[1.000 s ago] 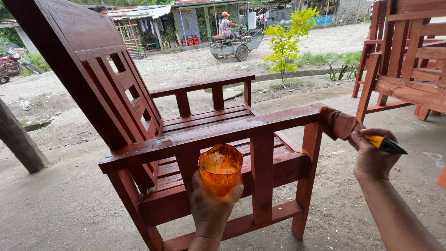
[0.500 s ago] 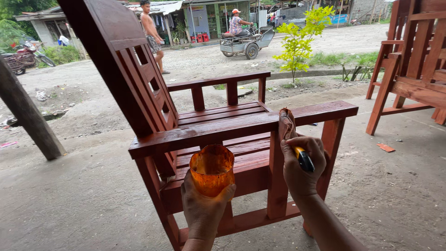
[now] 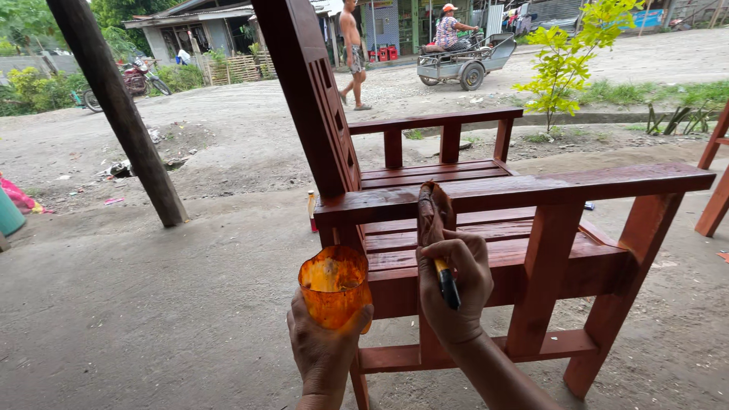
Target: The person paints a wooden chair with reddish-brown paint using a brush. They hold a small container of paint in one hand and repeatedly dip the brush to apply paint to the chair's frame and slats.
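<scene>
A reddish-brown stain was seen on the wooden chair (image 3: 531,228). An orange, translucent cup (image 3: 334,285) streaked with darker stain was held, and a brush (image 3: 437,220) with brown-coated bristles and a yellow-and-black handle. The concrete floor (image 3: 152,304) was grey.

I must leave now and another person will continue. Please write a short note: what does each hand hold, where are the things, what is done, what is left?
Left hand: holds the orange cup upright, in front of the chair.
Right hand: grips the paintbrush, bristles up, against the near armrest.
Done: the wooden chair looks red-brown all over; near armrest top glossy.
Left: cannot tell which spots lack coating; check the lower rails and far side.
</scene>
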Demonstrator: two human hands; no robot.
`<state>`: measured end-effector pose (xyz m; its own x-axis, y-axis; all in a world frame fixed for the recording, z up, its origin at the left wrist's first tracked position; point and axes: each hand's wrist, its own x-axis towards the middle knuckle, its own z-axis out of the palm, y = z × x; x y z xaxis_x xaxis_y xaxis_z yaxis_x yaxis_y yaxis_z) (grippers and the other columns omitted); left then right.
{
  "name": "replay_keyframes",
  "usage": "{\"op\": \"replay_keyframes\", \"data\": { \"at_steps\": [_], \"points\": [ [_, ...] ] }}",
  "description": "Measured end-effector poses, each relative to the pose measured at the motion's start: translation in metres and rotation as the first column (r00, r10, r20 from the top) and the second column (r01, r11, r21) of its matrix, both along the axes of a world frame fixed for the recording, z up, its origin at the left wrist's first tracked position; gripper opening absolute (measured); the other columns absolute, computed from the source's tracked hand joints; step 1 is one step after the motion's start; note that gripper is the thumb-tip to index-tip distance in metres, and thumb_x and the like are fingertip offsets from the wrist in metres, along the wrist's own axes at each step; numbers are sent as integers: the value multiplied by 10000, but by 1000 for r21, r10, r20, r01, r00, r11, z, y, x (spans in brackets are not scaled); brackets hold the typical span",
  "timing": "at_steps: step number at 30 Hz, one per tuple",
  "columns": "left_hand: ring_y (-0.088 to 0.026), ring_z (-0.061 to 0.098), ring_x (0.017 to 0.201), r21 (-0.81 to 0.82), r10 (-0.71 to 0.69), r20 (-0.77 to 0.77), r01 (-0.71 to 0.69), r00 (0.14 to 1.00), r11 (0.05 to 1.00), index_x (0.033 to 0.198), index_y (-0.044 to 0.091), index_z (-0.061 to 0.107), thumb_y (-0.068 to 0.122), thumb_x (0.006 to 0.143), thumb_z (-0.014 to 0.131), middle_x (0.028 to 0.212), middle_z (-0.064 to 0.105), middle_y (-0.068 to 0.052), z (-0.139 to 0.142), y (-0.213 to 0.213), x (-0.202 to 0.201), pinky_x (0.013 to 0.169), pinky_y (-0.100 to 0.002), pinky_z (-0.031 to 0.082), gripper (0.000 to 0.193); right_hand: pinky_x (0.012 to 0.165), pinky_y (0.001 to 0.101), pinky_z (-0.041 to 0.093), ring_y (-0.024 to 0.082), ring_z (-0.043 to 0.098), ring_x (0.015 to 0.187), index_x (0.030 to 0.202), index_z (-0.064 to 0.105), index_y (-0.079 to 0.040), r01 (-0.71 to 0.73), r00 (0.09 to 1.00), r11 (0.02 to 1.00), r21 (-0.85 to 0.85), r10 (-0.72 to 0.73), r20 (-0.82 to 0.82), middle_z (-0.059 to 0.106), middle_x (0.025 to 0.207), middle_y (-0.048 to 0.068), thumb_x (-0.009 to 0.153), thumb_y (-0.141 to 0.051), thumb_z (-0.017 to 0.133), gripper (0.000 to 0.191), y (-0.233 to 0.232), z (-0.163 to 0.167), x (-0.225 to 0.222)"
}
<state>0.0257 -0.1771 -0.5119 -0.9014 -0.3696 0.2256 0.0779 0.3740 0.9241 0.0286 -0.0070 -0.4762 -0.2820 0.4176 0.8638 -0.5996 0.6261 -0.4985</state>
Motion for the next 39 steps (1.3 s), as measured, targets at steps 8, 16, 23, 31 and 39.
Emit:
{"op": "replay_keyframes", "data": {
  "at_steps": [8,16,23,31,39],
  "points": [
    [-284,512,1270,-37,69,-22,-70,997,997,1481,109,335,466,541,942,1315,463,-145,-17,-41,-4,1075,-445,494,1175,763,264,650,158,725,1002,857,670,-135,-300,954,946,121,298,41,654,1094,57,831,-22,796,171,-67,-5,-10],
    [-275,509,1273,-52,115,-12,-116,993,992,1487,117,327,509,541,950,1315,460,-137,-25,-63,-7,1084,-440,485,1198,644,265,608,159,693,832,818,718,-121,-343,928,939,1,339,158,655,982,53,817,-41,817,127,-39,-47,-9],
    [-287,514,1276,-25,118,-40,-119,992,993,1477,93,324,479,538,957,1314,466,-151,-22,-60,-11,1074,-426,507,1197,735,272,604,148,710,888,871,703,-102,-417,905,905,82,405,132,666,980,31,866,7,762,124,-38,-36,-58],
    [-286,539,1262,-20,103,-31,-103,994,994,1466,99,350,425,551,955,1315,480,-142,-14,-56,-4,1071,-419,516,1144,710,289,596,175,728,854,814,696,-106,-405,882,902,153,340,326,682,952,37,796,28,783,161,-41,-46,-51],
    [-266,515,1279,-20,71,-20,-71,997,997,1467,110,302,459,560,943,1311,446,-129,-8,-51,-5,1070,-417,518,1164,823,279,635,163,722,955,855,708,-118,-438,881,895,84,409,239,681,1009,28,838,-4,796,145,-31,-25,-59]
  ]
}}
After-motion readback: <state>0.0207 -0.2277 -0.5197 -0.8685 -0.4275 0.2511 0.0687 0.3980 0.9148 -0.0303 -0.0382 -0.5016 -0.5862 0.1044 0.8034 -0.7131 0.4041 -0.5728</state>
